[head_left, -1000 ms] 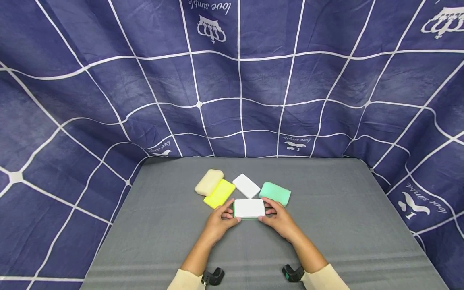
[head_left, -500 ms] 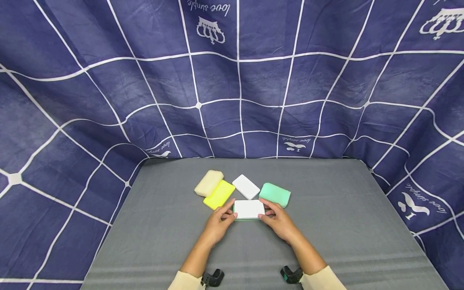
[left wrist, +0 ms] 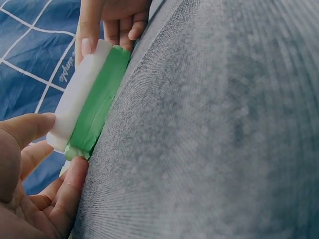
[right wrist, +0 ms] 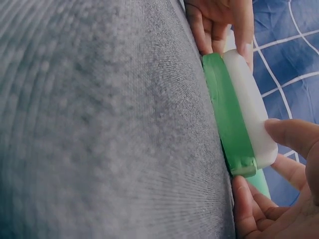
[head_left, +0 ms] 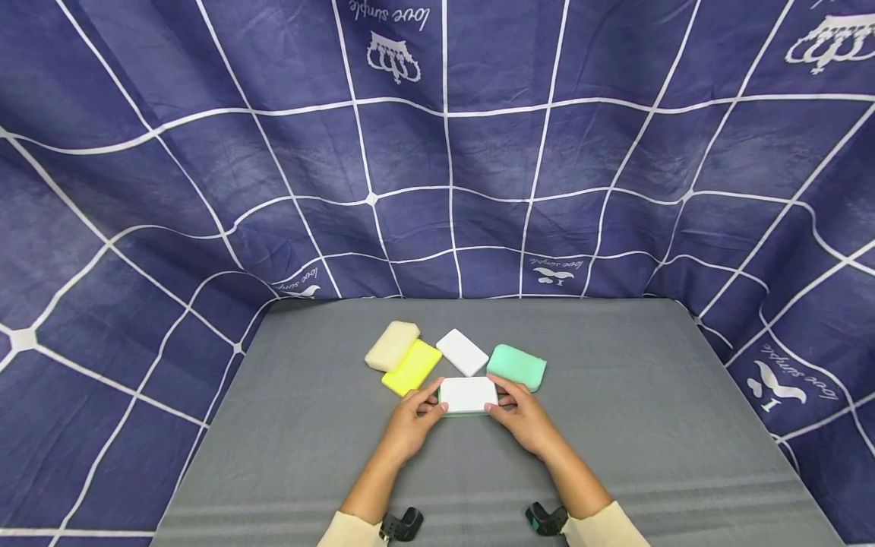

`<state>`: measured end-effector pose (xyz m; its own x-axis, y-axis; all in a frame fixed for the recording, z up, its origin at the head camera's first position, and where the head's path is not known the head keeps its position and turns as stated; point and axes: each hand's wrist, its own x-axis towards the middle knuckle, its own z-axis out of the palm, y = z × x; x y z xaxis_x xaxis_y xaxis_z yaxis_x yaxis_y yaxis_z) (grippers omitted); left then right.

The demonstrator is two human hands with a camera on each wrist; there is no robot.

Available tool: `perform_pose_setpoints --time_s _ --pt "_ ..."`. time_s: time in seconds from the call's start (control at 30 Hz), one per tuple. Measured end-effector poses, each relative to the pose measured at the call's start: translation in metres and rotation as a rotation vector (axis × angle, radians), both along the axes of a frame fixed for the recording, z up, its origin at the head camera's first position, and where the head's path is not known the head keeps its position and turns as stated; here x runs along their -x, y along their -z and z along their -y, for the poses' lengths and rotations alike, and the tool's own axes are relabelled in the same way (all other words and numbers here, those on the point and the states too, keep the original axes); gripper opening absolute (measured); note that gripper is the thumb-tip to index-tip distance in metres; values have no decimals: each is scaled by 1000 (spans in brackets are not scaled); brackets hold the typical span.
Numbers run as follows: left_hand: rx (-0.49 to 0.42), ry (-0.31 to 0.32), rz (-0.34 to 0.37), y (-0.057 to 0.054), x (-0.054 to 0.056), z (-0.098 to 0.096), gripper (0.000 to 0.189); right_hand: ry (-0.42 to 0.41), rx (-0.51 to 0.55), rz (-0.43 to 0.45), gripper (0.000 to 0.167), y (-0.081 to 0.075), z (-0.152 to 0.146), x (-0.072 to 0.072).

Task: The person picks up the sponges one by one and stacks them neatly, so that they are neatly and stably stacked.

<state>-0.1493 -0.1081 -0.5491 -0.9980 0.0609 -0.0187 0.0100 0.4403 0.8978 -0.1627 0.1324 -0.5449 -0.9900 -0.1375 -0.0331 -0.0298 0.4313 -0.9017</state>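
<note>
A white rounded block (head_left: 468, 394) lies flat on top of a green block (left wrist: 99, 102) of similar length, whose skin looks creased and folded at the end. The green one rests on the grey cloth. At the left end of the stack, my left hand (head_left: 409, 424) holds the white block, its thumb on the near edge and other fingers around the end. My right hand (head_left: 528, 419) grips the opposite end in the same way. In the right wrist view, one fingertip touches the bottom end of the green block (right wrist: 228, 119). From above, the white block hides most of the green one.
Behind the hands lie a cream block (head_left: 393, 346), a bright yellow block (head_left: 412, 368) touching it, another white block (head_left: 462, 352) and a mint-green block (head_left: 516, 368). A grey cloth (head_left: 615, 395) covers the table. Blue curtains with white lines (head_left: 478, 152) stand behind it.
The left thumb has drawn back slightly towards the end of the white block. The stack and the other blocks have kept their places, and the view has shifted a little.
</note>
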Motion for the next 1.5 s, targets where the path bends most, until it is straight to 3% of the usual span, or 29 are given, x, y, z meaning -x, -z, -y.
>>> perform_pose_setpoints --time_s 0.27,0.57,0.77,1.17,1.5 --pt "8 2 -3 1 1 1 49 7 75 70 56 -11 -4 -2" --pt "24 -12 -37 0 -1 -1 49 61 128 30 50 -13 -16 -2" --pt "1 -15 12 1 1 0 52 127 143 39 54 -19 -29 1" --pt "-25 -8 36 1 2 0 55 219 127 80 56 -18 -51 9" --pt "-15 -10 30 1 2 0 54 260 74 117 69 -9 -64 17"
